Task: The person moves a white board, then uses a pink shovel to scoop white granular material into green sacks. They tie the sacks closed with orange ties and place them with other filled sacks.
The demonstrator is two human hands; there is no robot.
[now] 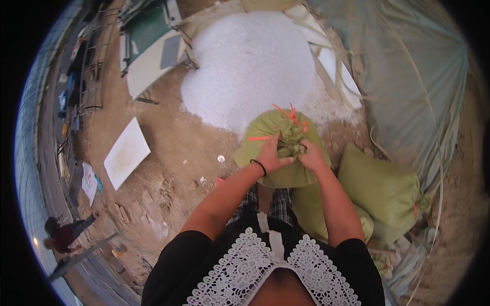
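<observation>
Right in front of me stands a full green woven sack (256, 160), its mouth gathered into a bunched neck (289, 132). Orange-red strips of tie string (294, 114) are wound about the neck, with loose ends sticking up and out to the left. My left hand (272, 155) grips the near left side of the gathered fabric, thumb pointing right. On the right side of the neck, my right hand (312, 155) pinches the cloth with its fingers curled. The sack's underside is hidden.
A large heap of white granules (252, 65) lies beyond the sack. More filled green sacks (379, 187) rest at my right, beside a plastic tarp (417, 95). A white board (127, 153) and a green-topped frame (149, 34) are to the left. Another person (65, 235) is at far left.
</observation>
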